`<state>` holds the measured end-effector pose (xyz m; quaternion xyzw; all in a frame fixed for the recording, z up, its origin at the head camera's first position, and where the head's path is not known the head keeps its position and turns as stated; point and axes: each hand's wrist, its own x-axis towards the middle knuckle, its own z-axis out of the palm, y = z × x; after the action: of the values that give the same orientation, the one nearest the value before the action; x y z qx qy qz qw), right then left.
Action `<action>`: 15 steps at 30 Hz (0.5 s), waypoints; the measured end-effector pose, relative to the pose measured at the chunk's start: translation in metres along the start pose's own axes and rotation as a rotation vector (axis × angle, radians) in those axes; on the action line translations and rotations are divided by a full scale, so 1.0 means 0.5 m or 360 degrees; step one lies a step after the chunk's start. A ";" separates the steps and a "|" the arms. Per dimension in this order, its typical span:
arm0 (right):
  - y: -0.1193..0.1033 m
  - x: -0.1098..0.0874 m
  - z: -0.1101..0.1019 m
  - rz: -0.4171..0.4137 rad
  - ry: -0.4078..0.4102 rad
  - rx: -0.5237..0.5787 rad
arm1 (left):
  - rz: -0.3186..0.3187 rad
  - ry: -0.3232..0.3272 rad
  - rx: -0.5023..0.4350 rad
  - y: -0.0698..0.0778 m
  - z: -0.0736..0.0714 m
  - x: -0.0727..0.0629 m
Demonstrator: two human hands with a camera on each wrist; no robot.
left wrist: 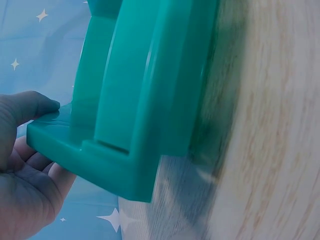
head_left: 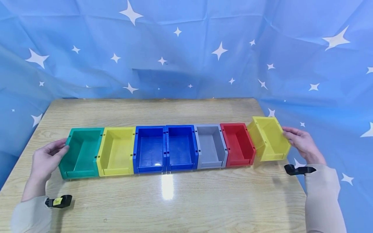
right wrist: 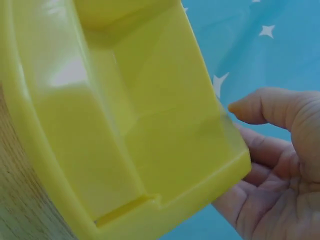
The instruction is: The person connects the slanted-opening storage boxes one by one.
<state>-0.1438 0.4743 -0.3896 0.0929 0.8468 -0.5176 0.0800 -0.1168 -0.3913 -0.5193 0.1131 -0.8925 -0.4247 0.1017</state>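
At the left end of a row of bins, my left hand (head_left: 48, 160) pinches the side wall of a green bin (head_left: 83, 152). In the left wrist view its thumb (left wrist: 42, 106) lies on the rim and the other fingers curl outside the wall. At the right end, my right hand (head_left: 301, 142) holds a yellow bin (head_left: 274, 137) by its right wall. That bin is tilted and stands higher than the row, its left side against the red bin (head_left: 237, 144). In the right wrist view the thumb (right wrist: 257, 106) is at the wall's edge, with fingers behind it.
Between the end bins stand another yellow bin (head_left: 118, 150), two blue bins (head_left: 150, 147) and a grey bin (head_left: 210, 145), side by side on the wooden table (head_left: 204, 197). A blue star-printed cloth (head_left: 186, 48) hangs behind the table and along its sides.
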 end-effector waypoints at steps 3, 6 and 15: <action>-0.011 -0.002 0.013 -0.0021 0.0082 -0.0204 | -0.0006 -0.0012 -0.0010 0.004 -0.002 -0.001; -0.023 -0.001 0.028 -0.0086 0.0171 -0.0351 | -0.0011 -0.0016 -0.0009 0.005 -0.003 -0.001; -0.060 0.003 0.071 -0.0222 0.0374 -0.0528 | -0.0004 -0.0019 -0.0037 0.022 -0.005 -0.007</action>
<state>-0.1509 0.4294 -0.3801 0.0792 0.9283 -0.3610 -0.0410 -0.1142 -0.3854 -0.5096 0.1104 -0.8879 -0.4358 0.0972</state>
